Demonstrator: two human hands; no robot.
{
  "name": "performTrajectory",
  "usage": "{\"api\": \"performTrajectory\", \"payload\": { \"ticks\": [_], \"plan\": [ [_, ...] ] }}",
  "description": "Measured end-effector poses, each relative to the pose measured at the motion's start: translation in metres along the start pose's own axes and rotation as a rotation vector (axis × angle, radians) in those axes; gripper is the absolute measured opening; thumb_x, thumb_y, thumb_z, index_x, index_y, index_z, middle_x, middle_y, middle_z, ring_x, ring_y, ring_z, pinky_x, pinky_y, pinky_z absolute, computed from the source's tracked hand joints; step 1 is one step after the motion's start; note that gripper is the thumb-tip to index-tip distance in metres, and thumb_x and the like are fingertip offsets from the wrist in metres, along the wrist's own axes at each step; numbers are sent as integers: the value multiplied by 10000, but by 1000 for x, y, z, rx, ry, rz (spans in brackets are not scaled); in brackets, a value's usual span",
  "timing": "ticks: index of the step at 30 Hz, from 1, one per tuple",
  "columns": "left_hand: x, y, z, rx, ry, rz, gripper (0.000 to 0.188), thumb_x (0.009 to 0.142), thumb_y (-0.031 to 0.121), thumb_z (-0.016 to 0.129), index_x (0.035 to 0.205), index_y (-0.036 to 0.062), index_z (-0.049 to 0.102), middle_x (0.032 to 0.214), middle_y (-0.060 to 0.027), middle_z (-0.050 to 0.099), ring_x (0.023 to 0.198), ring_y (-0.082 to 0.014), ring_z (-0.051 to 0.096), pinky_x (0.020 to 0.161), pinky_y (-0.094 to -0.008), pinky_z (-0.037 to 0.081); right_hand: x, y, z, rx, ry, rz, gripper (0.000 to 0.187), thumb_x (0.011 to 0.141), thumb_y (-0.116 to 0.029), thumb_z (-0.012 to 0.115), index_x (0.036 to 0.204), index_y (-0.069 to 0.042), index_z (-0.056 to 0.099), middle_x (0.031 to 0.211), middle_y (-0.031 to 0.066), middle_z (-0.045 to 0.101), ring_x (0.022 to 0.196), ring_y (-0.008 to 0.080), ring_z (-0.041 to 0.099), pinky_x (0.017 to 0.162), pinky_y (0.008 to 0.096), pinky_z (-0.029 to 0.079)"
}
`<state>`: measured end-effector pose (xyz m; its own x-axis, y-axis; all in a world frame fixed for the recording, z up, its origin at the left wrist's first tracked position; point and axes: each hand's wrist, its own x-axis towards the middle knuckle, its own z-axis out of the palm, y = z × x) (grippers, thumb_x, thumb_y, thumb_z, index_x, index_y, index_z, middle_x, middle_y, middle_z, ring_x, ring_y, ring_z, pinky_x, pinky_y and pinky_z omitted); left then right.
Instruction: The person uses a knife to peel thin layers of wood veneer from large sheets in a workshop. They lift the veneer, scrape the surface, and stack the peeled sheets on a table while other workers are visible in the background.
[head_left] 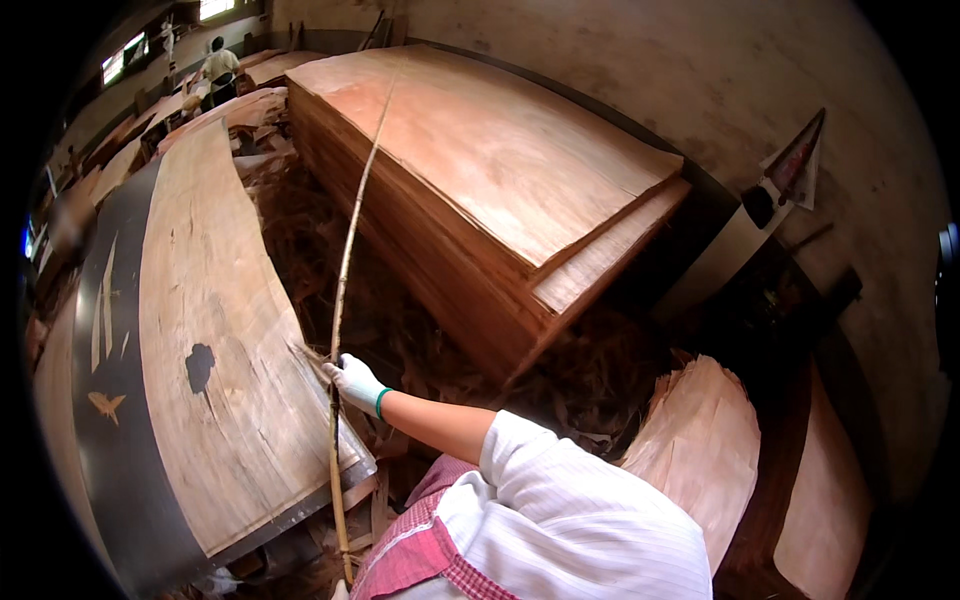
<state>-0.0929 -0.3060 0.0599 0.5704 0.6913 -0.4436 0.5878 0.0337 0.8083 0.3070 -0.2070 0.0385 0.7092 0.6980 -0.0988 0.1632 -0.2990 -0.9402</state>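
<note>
A long, thin bamboo pole (352, 225) runs from the lower edge up across the big veneer stack. My right hand (357, 386), in a white glove with a green cuff, is closed on the middle of the pole. It is beside the right edge of a pale wood veneer sheet (230, 300), which has a dark hole in it. A torn sliver of veneer reaches the fingertips; I cannot tell whether they grip it. Of my left hand (340, 592) only a gloved bit shows at the lower rim, around the pole's lower end.
A tall stack of reddish veneer (480, 150) stands ahead to the right. Veneer scraps (400, 330) litter the gap before it. The sheet lies on a dark, smooth table (150, 460). Curved veneer pieces (700, 440) rest at right. Far left, another person (220, 68) stands among sheets.
</note>
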Motion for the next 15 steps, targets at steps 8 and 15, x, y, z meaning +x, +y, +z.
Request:
{"api": "performTrajectory", "payload": {
  "ticks": [8,15],
  "plan": [
    [-2,22,-14,-52,33,-8,302,890,308,609,940,12,583,734,-82,593,684,-112,546,643,-298,463,-3,-77,16,476,-269,75,207,954,-268,536,929,-63,557,760,25,579,624,104,493,527,266,407],
    [24,57,-22,-439,375,-51,171,923,178,573,828,39,537,625,14,508,574,-60,460,502,-263,378,17,-27,33,253,-444,202,170,922,-200,593,989,-53,644,689,-25,551,533,59,454,494,224,376]
  ]
}}
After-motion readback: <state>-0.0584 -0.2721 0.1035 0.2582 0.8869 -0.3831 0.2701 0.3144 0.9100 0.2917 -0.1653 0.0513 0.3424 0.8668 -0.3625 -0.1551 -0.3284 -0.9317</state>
